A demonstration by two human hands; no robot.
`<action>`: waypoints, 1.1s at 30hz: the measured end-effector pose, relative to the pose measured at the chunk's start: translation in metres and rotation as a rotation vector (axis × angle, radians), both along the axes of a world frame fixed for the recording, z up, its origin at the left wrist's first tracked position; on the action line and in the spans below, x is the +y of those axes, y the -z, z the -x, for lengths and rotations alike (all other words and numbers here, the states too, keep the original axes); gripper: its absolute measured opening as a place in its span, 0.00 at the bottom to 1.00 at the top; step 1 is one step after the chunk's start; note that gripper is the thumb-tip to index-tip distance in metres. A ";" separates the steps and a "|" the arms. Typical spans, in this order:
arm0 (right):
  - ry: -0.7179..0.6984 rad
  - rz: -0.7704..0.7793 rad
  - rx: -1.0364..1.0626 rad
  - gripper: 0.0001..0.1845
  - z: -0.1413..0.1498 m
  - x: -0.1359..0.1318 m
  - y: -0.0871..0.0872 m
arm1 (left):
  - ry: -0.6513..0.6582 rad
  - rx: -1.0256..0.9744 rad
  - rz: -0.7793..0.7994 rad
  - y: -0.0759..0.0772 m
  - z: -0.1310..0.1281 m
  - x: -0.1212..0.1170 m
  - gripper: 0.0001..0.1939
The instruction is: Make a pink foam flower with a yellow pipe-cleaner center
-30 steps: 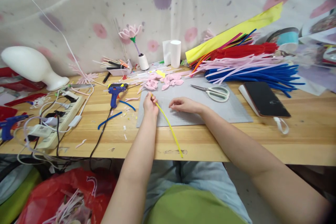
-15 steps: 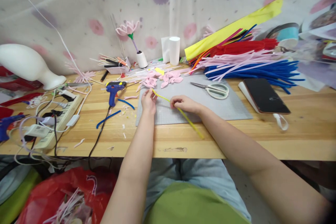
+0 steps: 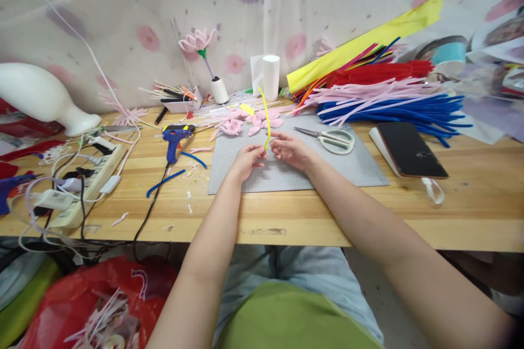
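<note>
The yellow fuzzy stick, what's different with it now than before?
The yellow pipe cleaner swung from pointing down toward the person to pointing up and away. The left hand moved right, closer to the right hand; both are at its lower end, though which grips it is unclear. The scissors and glue gun stayed put.

- Solid yellow, thin fuzzy stem [image 3: 267, 114]
- Plain grey, flat rectangular mat [image 3: 225, 169]
- White hanging sheet [image 3: 196, 0], patterned with pink and purple flowers and small dark flecks
- Long fuzzy red stems [image 3: 380, 73], pale pink stems [image 3: 360, 92], deep blue stems [image 3: 409, 114]
- Blue plastic glue gun [image 3: 172, 144], black and yellow on top
- Light brown wooden counter [image 3: 303, 223], streaked with grain
</note>
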State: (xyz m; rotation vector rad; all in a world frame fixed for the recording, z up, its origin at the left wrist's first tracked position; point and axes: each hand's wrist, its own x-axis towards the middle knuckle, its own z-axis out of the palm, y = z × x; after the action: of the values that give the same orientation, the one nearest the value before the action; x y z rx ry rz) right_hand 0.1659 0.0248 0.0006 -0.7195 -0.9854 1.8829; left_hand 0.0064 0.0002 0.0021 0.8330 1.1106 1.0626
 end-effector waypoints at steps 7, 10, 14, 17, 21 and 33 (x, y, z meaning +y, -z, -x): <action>-0.009 -0.097 -0.171 0.18 0.014 0.000 0.008 | 0.200 0.027 0.010 -0.001 0.007 -0.001 0.11; -0.084 -0.089 -0.168 0.19 0.013 0.000 0.009 | 0.253 0.068 -0.016 -0.002 0.008 -0.001 0.12; -0.060 -0.112 -0.158 0.20 0.014 -0.001 0.010 | 0.274 0.118 -0.033 -0.004 0.004 -0.004 0.13; 0.036 -0.128 -0.148 0.20 0.017 0.000 0.010 | 0.187 0.131 -0.053 -0.004 -0.002 -0.005 0.11; 0.186 -0.097 -0.146 0.22 0.020 0.004 0.010 | -0.060 0.104 -0.053 -0.001 -0.013 -0.003 0.09; 0.233 -0.362 -0.292 0.16 0.038 -0.011 0.008 | -0.415 -0.372 0.136 -0.011 -0.027 0.002 0.16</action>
State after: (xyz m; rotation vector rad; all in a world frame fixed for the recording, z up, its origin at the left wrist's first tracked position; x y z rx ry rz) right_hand 0.1282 0.0136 -0.0075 -0.8609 -1.3226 1.3737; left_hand 0.0337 0.0021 0.0136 0.2796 1.0422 1.4012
